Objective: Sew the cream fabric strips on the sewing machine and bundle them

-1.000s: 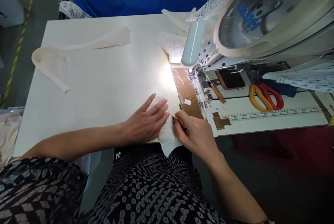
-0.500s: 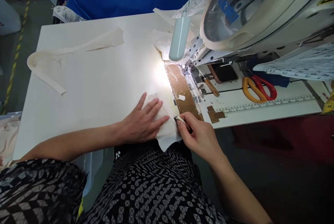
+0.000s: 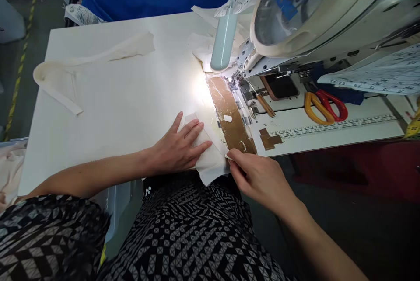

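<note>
A pale, cream-white fabric piece (image 3: 211,164) lies at the table's front edge, its lower end hanging over it. My left hand (image 3: 183,147) rests flat on this fabric, fingers spread. At the fabric's right edge, my right hand (image 3: 257,174) is closed in a pinch. A small pale tip (image 3: 229,157) shows at its fingertips; the rest of what it holds is hidden. Just beyond, a small white piece (image 3: 227,118) sits on a brown taped strip (image 3: 234,130).
A sewing machine (image 3: 295,14) stands at the back right. Right of its needle area are a wooden-handled tool (image 3: 265,105), a phone-like dark object (image 3: 281,86), and scissors (image 3: 320,108) with orange and red handles. A long cream strip (image 3: 59,93) curls on the white table (image 3: 131,97).
My right hand has moved slightly right and down along the fabric's edge, and its fingers now cover more of the pale object. The left hand stays on the fabric.
</note>
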Motion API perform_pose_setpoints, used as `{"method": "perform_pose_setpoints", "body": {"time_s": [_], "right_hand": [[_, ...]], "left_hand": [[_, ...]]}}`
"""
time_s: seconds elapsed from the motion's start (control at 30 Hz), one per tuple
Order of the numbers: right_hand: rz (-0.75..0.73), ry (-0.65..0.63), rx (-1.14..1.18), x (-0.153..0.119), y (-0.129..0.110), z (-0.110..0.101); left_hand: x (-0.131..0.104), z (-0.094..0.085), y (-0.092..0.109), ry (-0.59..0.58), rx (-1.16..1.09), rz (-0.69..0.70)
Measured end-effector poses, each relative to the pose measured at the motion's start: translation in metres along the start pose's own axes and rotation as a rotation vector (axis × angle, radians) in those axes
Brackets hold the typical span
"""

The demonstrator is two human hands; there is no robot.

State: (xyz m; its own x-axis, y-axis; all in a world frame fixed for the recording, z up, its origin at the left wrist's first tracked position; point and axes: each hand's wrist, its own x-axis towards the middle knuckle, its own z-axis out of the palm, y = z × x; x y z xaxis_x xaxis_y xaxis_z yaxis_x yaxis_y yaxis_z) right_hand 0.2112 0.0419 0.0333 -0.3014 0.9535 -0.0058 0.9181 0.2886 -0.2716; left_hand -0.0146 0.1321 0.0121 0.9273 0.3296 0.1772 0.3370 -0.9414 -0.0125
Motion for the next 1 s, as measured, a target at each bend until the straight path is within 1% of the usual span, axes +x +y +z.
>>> {"method": "perform_pose_setpoints", "body": {"time_s": [0.07, 0.13, 0.3, 0.37, 0.43, 0.53, 0.6, 0.7, 0.8, 0.9, 1.0], "right_hand": [[0.016, -0.015, 0.015, -0.003, 0.002, -0.001], [0.047, -0.016, 0.038, 0.001, 0.004, 0.001], [0.113, 0.008, 0.063, 0.033, 0.002, 0.007], [0.125, 0.005, 0.069, 0.043, 0.000, 0.008], [0.135, 0.002, 0.088, 0.048, -0.001, 0.008], [0.153, 0.008, 0.145, 0.048, 0.000, 0.008], [0.169, 0.016, 0.200, 0.047, 0.000, 0.008], [0.192, 0.040, 0.279, 0.046, 0.001, 0.009], [0.204, 0.056, 0.300, 0.047, 0.001, 0.009], [0.203, 0.041, 0.265, 0.050, 0.000, 0.009], [0.185, -0.003, 0.193, 0.054, -0.001, 0.007]], "left_hand": [[0.000, 0.000, -0.001, -0.014, -0.002, 0.003], [0.000, 0.000, -0.006, -0.028, 0.002, -0.006], [0.004, 0.000, -0.031, -0.033, 0.017, -0.108], [0.006, -0.002, -0.035, -0.028, -0.005, -0.134], [0.008, -0.004, -0.031, -0.018, -0.044, -0.093], [0.008, -0.003, -0.016, -0.014, -0.091, 0.033], [0.006, 0.001, -0.007, 0.002, -0.080, 0.071], [0.004, 0.007, -0.001, 0.035, -0.041, 0.072], [0.004, 0.010, -0.001, 0.072, -0.021, 0.074], [0.004, 0.011, -0.001, 0.096, -0.006, 0.077], [0.004, 0.013, 0.000, 0.080, 0.009, 0.076]]}}
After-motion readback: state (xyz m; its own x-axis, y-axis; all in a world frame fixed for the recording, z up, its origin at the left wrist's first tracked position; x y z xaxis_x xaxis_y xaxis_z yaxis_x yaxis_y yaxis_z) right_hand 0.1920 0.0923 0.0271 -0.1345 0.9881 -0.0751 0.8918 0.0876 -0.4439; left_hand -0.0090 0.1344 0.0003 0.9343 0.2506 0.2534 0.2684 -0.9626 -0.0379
